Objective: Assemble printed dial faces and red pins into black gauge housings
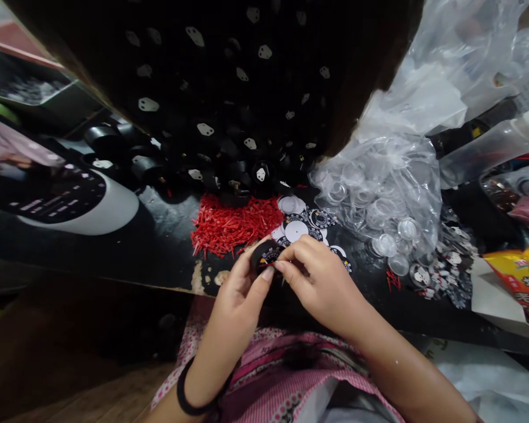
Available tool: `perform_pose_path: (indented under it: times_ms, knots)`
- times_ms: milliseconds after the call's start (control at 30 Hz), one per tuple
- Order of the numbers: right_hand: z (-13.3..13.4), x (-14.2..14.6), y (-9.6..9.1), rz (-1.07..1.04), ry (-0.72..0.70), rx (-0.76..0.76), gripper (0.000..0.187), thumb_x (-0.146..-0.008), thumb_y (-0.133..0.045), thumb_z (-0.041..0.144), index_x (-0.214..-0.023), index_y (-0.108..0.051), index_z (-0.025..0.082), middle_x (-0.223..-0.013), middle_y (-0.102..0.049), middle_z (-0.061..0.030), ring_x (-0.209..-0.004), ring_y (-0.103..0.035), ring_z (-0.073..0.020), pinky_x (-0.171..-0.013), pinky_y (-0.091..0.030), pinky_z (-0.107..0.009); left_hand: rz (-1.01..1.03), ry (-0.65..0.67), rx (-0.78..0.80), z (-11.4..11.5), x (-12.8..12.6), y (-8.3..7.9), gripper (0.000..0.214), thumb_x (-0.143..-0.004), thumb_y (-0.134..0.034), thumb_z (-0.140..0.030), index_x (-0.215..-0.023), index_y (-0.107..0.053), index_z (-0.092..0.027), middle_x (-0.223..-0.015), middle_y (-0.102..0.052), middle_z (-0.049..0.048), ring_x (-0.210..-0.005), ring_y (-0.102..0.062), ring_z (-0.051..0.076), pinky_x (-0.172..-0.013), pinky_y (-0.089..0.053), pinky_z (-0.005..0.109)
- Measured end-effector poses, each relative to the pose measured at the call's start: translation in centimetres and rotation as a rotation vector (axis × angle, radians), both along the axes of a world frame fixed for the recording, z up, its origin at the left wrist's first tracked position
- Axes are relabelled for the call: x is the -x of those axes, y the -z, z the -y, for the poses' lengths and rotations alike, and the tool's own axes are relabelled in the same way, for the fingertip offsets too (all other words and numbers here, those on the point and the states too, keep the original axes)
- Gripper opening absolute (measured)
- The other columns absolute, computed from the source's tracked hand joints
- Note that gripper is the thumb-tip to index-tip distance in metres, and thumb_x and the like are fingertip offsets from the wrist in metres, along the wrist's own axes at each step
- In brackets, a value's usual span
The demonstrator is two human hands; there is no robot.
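My left hand (242, 291) is wrapped round a small black gauge (261, 252) with a printed dial, its face turned up. Over the dial, the thumb and forefinger of my right hand (320, 279) are pinched together on a small red pointer (270, 265); whether its tip is fixed to the dial I cannot tell. Just beyond my hands lies a pile of red pointers (235, 223). Beside it are loose dial discs (297, 231), some white side up and some black with markings.
A large box of black housings (247, 129) stands behind the work area. To the right are a plastic bag of clear round covers (379, 194), a heap of small parts (452, 270) and a yellow snack packet (520, 282). At left a phone (39, 170) leans on a white stand (119, 205).
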State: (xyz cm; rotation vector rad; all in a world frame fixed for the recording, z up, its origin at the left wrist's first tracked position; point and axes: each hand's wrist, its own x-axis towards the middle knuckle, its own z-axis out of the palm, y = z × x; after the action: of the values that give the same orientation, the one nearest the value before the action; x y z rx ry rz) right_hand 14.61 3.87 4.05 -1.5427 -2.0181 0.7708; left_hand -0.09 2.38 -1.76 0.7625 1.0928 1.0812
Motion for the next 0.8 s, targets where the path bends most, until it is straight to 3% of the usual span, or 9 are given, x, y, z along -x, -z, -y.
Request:
perform_pose_path:
  times_ms: [233,467,567,667,733,800]
  knots:
    - [0.7,0.4,0.2,0.012,0.037,0.016,0.018,-0.095,-0.056,0.018,-0.077,-0.053,0.02,-0.082,-0.061,-0.0003,-0.076,-0.054,-0.0148,-0.071,-0.038,-0.029,-0.166,-0.061,-0.066,0.0,0.1,-1.6,0.029,-0.08,-0.074,-0.032,-0.109,-0.073,-0.029,-0.12,-0.072,0.002,-0.118,-0.063,0.026,-0.106,-0.045,0.033]
    - [1.2,0.9,0.4,0.026,0.079,0.043,0.023,-0.092,-0.058,0.019,-0.071,-0.05,0.021,-0.074,-0.059,0.0015,-0.068,-0.052,-0.0138,-0.065,-0.036,-0.028,-0.29,-0.089,-0.06,0.4,0.4,-1.3,0.031,-0.078,-0.075,-0.03,-0.109,-0.075,-0.028,-0.115,-0.073,0.0023,-0.116,-0.064,0.028,-0.109,-0.041,0.035]
    - [0.9,0.6,0.2,0.044,0.066,0.041,0.025,-0.089,-0.061,0.019,-0.066,-0.05,0.02,-0.07,-0.058,0.0025,-0.066,-0.051,-0.0128,-0.065,-0.035,-0.028,-0.15,-0.029,0.022,-0.2,0.7,-1.1,0.032,-0.077,-0.076,-0.034,-0.108,-0.075,-0.028,-0.115,-0.074,0.0027,-0.117,-0.063,0.028,-0.108,-0.043,0.036]
    - [0.6,0.1,0.0,0.059,-0.008,-0.066,0.009,-0.092,-0.056,0.017,-0.084,-0.061,0.019,-0.085,-0.065,-0.0017,-0.078,-0.057,-0.015,-0.073,-0.038,-0.029,0.084,0.046,0.188,-0.7,0.9,-1.4,0.039,-0.076,-0.077,-0.035,-0.115,-0.073,-0.028,-0.118,-0.073,0.0039,-0.119,-0.063,0.029,-0.104,-0.048,0.038]
    - [0.3,-0.2,0.1,0.136,-0.079,-0.144,0.014,-0.094,-0.05,0.015,-0.099,-0.063,0.017,-0.096,-0.067,-0.0054,-0.088,-0.059,-0.0179,-0.079,-0.039,-0.032,0.164,0.078,0.263,-0.6,1.0,-1.6,0.043,-0.075,-0.078,-0.035,-0.117,-0.072,-0.029,-0.12,-0.073,0.0045,-0.12,-0.062,0.03,-0.101,-0.052,0.039]
    - [0.1,-0.3,0.3,0.264,-0.135,-0.207,0.018,-0.095,-0.047,0.016,-0.099,-0.064,0.016,-0.095,-0.067,-0.0073,-0.089,-0.058,-0.0207,-0.08,-0.038,-0.035,0.161,0.063,0.281,-0.4,1.0,-1.6,0.043,-0.075,-0.078,-0.039,-0.116,-0.072,-0.031,-0.123,-0.072,0.0039,-0.123,-0.061,0.03,-0.1,-0.053,0.039]
